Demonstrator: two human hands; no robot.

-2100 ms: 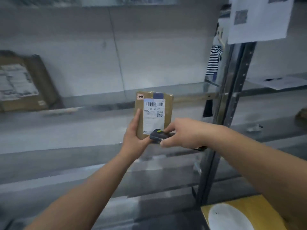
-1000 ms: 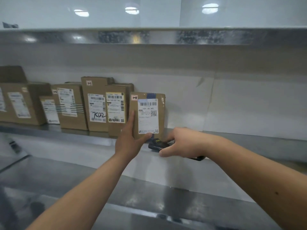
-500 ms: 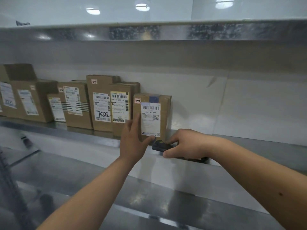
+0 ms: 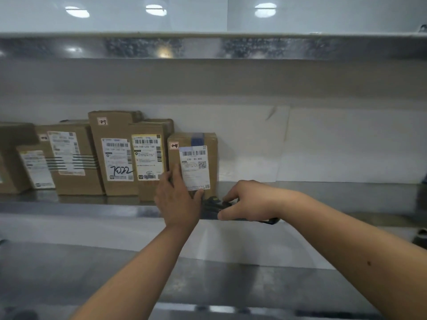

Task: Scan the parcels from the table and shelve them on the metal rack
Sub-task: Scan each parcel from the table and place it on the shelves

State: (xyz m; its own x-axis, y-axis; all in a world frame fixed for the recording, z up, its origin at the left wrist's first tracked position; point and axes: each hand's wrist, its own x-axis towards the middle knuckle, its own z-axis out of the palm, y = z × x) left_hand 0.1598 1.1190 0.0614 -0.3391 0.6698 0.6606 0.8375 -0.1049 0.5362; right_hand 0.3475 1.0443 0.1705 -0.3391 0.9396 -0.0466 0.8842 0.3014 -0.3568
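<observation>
A small brown parcel with a white barcode label and blue tape stands upright on the metal rack shelf, at the right end of a row of parcels. My left hand holds its lower left corner, fingers up its left edge, thumb under the label. My right hand grips a dark handheld scanner just right of and below the parcel, at the shelf's front edge.
Several brown labelled parcels stand side by side to the left on the same shelf. Another metal shelf runs overhead and a lower one lies beneath my arms. The shelf runs on to the right of the held parcel.
I carried the parcel from in front of the rack post to the shelf. It now stands at the right end of the row, lower and further in than half a second ago.
</observation>
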